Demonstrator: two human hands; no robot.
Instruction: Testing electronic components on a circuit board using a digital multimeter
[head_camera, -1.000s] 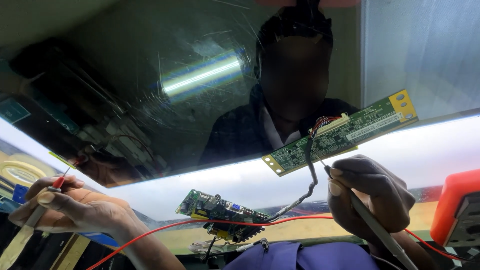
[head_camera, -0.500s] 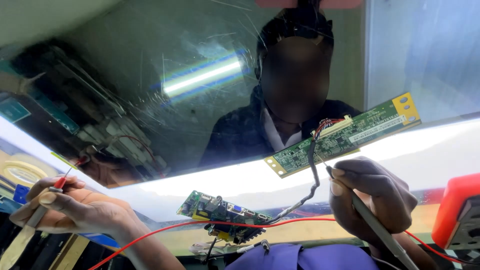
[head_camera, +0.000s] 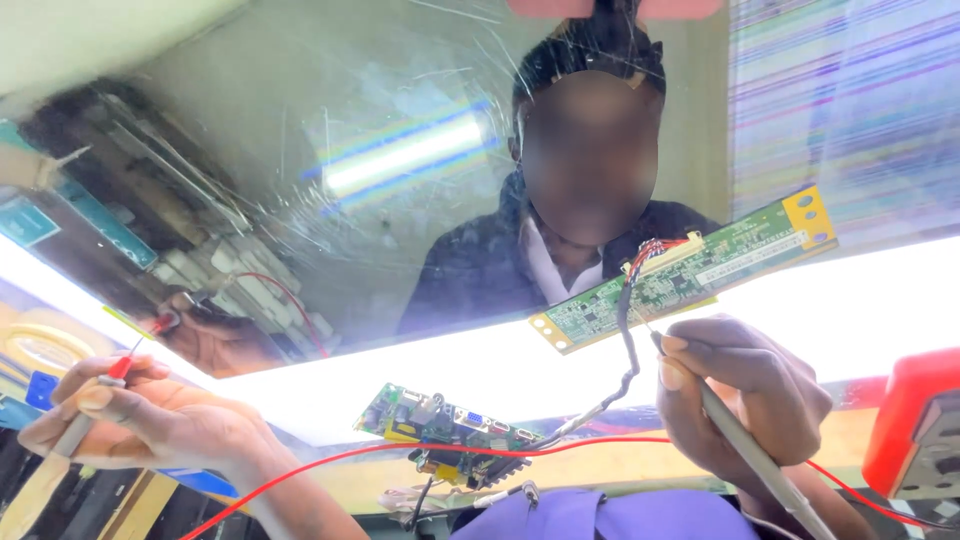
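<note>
Cracked display panel stands upright w/ backlight strip glowing. Long green circuit board sits at its lower edge, cabled to small driver board. Right hand pinches black probe at long board; a slip could short adjacent pads. Left hand clenches red probe, lead may snag small board.

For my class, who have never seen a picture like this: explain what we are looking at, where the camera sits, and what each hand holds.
The camera sits on a person's head and looks down at their two bare hands. The left hand pinches a red-tipped test probe with a red wire. The right hand holds a grey probe near a long green circuit board. A cable joins it to a smaller board. Behind lies a cracked, glossy screen panel that mirrors the person. A red meter stands at the right.
</note>
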